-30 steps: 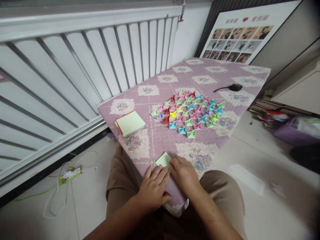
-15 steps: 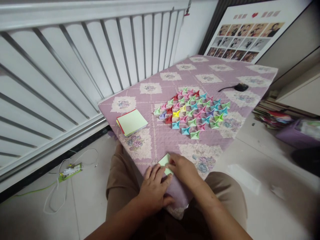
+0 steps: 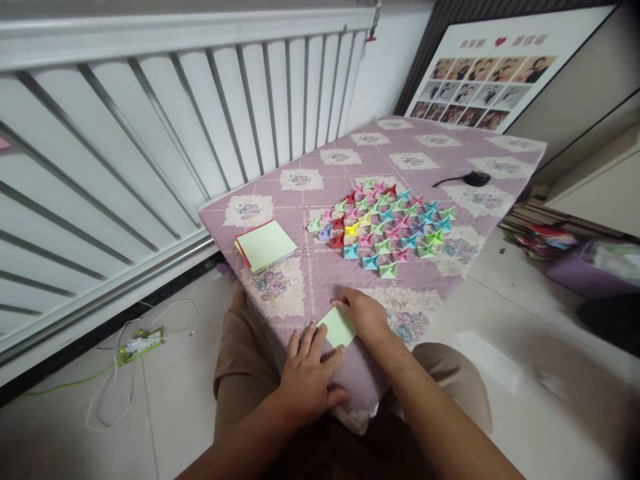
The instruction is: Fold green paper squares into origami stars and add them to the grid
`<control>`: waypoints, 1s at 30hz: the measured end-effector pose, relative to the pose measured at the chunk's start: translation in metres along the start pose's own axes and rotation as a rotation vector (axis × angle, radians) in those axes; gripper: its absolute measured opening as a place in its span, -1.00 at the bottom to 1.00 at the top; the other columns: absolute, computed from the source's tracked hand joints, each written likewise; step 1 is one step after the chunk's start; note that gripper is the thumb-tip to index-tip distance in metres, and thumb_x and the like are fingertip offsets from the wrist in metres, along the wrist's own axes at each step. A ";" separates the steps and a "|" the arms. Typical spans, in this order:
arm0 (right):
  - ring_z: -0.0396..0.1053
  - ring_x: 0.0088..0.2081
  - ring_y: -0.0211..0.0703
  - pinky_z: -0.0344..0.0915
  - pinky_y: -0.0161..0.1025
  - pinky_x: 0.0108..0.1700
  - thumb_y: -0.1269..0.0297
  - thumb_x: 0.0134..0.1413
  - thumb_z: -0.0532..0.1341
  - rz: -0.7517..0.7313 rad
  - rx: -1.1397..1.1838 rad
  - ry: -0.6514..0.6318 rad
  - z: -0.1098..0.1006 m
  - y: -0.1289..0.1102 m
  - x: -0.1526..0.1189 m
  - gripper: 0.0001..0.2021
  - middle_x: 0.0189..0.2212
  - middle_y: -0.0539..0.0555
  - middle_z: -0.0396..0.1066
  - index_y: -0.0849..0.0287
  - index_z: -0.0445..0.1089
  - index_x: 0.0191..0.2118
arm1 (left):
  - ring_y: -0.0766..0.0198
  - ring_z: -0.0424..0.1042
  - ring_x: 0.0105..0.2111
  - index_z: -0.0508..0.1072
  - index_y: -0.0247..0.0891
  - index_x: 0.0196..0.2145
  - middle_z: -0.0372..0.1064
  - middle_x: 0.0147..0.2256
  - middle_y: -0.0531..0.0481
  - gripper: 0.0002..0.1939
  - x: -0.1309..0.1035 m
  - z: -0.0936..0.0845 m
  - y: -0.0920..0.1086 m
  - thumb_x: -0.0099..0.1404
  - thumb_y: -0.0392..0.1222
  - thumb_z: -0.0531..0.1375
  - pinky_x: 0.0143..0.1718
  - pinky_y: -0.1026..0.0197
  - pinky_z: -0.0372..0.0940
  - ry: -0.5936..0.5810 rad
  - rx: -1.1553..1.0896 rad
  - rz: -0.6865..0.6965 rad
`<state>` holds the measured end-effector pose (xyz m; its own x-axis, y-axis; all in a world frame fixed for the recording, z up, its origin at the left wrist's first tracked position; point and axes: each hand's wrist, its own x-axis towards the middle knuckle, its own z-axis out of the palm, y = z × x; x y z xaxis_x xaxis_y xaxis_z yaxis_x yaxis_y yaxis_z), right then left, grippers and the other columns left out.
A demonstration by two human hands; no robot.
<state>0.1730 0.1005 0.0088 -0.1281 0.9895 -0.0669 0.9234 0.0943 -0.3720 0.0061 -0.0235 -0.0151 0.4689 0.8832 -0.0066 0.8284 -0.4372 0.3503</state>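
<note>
A light green paper [image 3: 338, 328] lies on the purple patterned tablecloth [image 3: 320, 277] near the table's front corner. My left hand [image 3: 309, 373] rests flat with fingers spread, its fingertips on the paper's left and lower edges. My right hand [image 3: 365, 317] is at the paper's upper right edge, fingers curled together; what they pinch is too small to make out. Beyond my hands, rows of small folded paper pieces [image 3: 384, 227] in green, pink, red, blue and yellow stand on the cloth. A stack of square paper sheets [image 3: 267, 245], pale green on top, sits at the left edge.
A black object with a cable [image 3: 477, 178] lies at the table's far right. A white radiator [image 3: 250, 100] runs along the left side. Behind the table leans a photo board [image 3: 480, 73]. On the floor are a power strip [image 3: 143, 343] and a purple container [image 3: 580, 267].
My right hand has moved up to the paper's upper right edge, and more of the light green paper shows. My left hand stays almost in place. The view has shifted slightly.
</note>
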 end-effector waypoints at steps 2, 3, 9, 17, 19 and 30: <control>0.33 -0.34 -0.21 0.14 -0.31 -0.30 0.26 0.13 0.11 -0.120 0.112 0.109 0.002 0.002 -0.013 -0.86 -0.39 0.04 0.40 0.15 0.37 -0.36 | -0.16 -0.22 0.29 0.08 0.08 0.25 -0.24 0.33 -0.16 -0.22 0.000 -0.001 0.001 0.14 0.33 0.13 0.20 -0.29 -0.21 -0.006 -0.013 -0.003; 0.33 -0.32 -0.21 0.17 -0.31 -0.26 0.30 0.15 0.08 -0.177 0.175 0.144 0.003 0.003 -0.022 -0.85 -0.38 0.05 0.39 0.17 0.37 -0.34 | -0.16 -0.23 0.29 0.08 0.08 0.25 -0.25 0.33 -0.16 -0.23 0.000 -0.002 0.001 0.14 0.33 0.12 0.20 -0.29 -0.21 -0.008 -0.018 -0.004; 0.31 -0.34 -0.20 0.20 -0.27 -0.22 0.35 0.15 0.08 -0.368 0.307 0.047 0.012 0.004 -0.061 -0.84 -0.43 0.03 0.36 0.15 0.38 -0.39 | -0.14 -0.19 0.29 0.10 -0.10 0.25 -0.22 0.32 -0.18 -0.16 0.000 -0.002 0.000 0.13 0.34 0.12 0.23 -0.26 -0.25 -0.017 0.030 0.003; 0.30 -0.26 -0.12 0.09 -0.22 -0.20 0.26 0.12 0.17 -0.212 0.086 0.105 0.019 -0.010 -0.068 -0.91 -0.36 0.06 0.38 0.13 0.38 -0.35 | -0.08 -0.06 0.24 0.06 -0.26 0.27 -0.04 0.28 -0.14 -0.15 0.002 -0.010 -0.018 0.18 0.30 0.09 0.22 -0.21 -0.17 -0.023 0.101 0.018; 0.29 -0.24 -0.10 0.06 -0.20 -0.19 0.21 0.11 0.19 -0.179 0.034 0.134 0.022 -0.015 -0.070 -0.89 -0.35 0.06 0.39 0.12 0.37 -0.36 | -0.09 -0.05 0.24 0.07 -0.27 0.26 -0.03 0.28 -0.15 -0.15 0.003 -0.011 -0.020 0.18 0.31 0.08 0.21 -0.22 -0.17 -0.020 0.108 0.003; 0.26 -0.22 -0.04 -0.01 -0.12 -0.15 0.09 0.05 0.25 -0.099 0.010 0.165 0.022 -0.006 -0.081 -0.83 -0.33 0.04 0.38 0.07 0.39 -0.38 | -0.12 -0.07 0.24 0.03 -0.06 0.28 -0.08 0.30 -0.08 -0.21 0.003 -0.010 -0.020 0.19 0.27 0.11 0.20 -0.27 -0.17 -0.008 0.107 0.017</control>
<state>0.1695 0.0171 -0.0038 -0.1563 0.9801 0.1228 0.9053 0.1918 -0.3789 -0.0119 -0.0103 -0.0130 0.4854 0.8743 -0.0095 0.8481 -0.4682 0.2481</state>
